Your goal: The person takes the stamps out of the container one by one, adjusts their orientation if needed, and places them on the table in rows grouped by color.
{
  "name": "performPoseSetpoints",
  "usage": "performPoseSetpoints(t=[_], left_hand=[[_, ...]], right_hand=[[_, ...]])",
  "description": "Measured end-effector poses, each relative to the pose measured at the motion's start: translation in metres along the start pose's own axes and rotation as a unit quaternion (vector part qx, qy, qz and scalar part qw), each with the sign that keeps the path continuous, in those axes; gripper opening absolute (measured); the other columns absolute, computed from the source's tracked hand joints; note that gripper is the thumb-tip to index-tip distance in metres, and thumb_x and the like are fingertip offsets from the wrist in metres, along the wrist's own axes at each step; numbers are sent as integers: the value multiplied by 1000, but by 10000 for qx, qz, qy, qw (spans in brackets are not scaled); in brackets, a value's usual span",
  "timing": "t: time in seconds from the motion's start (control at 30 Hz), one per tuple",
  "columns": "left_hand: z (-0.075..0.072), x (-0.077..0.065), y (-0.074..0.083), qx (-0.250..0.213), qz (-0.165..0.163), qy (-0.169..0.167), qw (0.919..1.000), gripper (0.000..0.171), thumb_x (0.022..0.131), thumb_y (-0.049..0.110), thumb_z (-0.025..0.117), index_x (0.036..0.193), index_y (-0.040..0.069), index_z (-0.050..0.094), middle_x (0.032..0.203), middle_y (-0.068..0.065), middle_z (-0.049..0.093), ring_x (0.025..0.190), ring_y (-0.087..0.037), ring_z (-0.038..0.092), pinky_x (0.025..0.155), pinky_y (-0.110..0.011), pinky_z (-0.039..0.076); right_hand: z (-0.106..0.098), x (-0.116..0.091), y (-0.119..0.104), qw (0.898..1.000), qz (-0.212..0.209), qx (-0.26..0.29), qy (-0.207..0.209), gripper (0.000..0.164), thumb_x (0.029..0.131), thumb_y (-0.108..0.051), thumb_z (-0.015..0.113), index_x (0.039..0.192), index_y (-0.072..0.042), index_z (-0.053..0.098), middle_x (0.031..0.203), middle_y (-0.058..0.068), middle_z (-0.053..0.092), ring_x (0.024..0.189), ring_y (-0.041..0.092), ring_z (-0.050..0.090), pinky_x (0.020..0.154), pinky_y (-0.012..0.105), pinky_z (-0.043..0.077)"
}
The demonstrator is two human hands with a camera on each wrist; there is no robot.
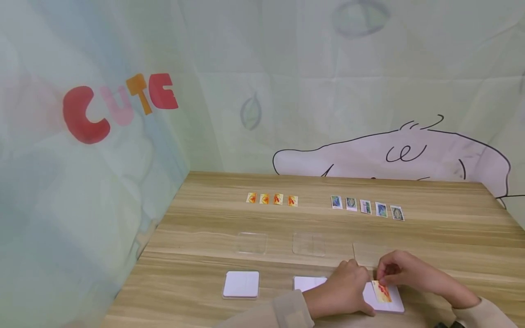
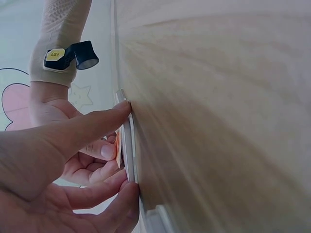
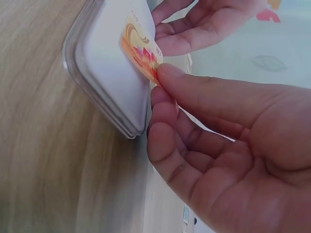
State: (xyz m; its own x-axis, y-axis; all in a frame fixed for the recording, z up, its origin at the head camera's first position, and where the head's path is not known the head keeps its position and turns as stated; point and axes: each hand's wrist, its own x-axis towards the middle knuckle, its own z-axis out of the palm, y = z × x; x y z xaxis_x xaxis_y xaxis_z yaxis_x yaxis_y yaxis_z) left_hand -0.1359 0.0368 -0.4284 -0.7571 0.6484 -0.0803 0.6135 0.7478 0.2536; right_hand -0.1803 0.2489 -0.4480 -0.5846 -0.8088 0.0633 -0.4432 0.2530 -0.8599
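Note:
At the front right of the table, a shallow clear plastic box (image 1: 395, 306) with a white surface lies flat. My left hand (image 1: 339, 289) holds it, thumb on the near edge and fingers on the far edge, as the left wrist view also shows. An orange and yellow postage stamp (image 1: 383, 292) is pinched between the thumb and fingers of my right hand (image 1: 412, 269). In the right wrist view the stamp (image 3: 141, 52) lies over the white surface (image 3: 112, 46), one end in the fingertips. Whether it lies fully flat I cannot tell.
Two similar white-filled boxes stand left, one alone (image 1: 241, 284), one partly behind my left arm (image 1: 307, 282). Clear lids (image 1: 251, 243) lie behind the boxes. Farther back are a row of orange stamps (image 1: 278, 199) and a row of blue-green stamps (image 1: 365, 207).

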Motion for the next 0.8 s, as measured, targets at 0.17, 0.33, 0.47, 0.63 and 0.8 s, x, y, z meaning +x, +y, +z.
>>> performPoseSetpoints(t=[0.17,0.33,0.47,0.63,0.8], left_hand=[[0,0,0,-31,-29,-34,10000,50,64,53,90,100,22,76,88,16,65,80,-2,47,71,-17,35],[0,0,0,-11,-21,-31,10000,53,64,53,90,103,21,75,91,15,67,81,-2,48,72,-16,36],[1,-1,0,9,-19,-15,10000,54,64,54,90,105,21,75,94,15,67,82,-2,48,72,-16,36],[0,-1,0,4,-25,-55,10000,54,65,54,89,105,21,75,94,15,66,82,-1,47,73,-16,35],[-1,-1,1,-22,-63,-90,9999,58,64,54,90,110,22,75,98,15,67,82,-1,47,74,-16,35]], right_hand=[[-2,-1,-1,9997,107,202,-63,7,90,2,67,87,-4,66,78,-1,64,73,-3,53,57,22,46],[-3,-2,-2,9982,246,534,-100,4,91,2,65,89,-1,66,75,8,62,68,-3,51,50,21,45],[-4,-2,-1,9968,318,715,-155,4,92,3,64,90,1,65,75,14,61,66,-3,50,48,21,44],[-8,-2,1,9953,354,858,-276,6,94,5,61,91,2,65,76,18,60,64,-2,51,48,22,45],[-12,-2,3,9926,470,1060,-352,6,95,3,60,93,3,66,78,11,65,65,0,54,51,22,48]])
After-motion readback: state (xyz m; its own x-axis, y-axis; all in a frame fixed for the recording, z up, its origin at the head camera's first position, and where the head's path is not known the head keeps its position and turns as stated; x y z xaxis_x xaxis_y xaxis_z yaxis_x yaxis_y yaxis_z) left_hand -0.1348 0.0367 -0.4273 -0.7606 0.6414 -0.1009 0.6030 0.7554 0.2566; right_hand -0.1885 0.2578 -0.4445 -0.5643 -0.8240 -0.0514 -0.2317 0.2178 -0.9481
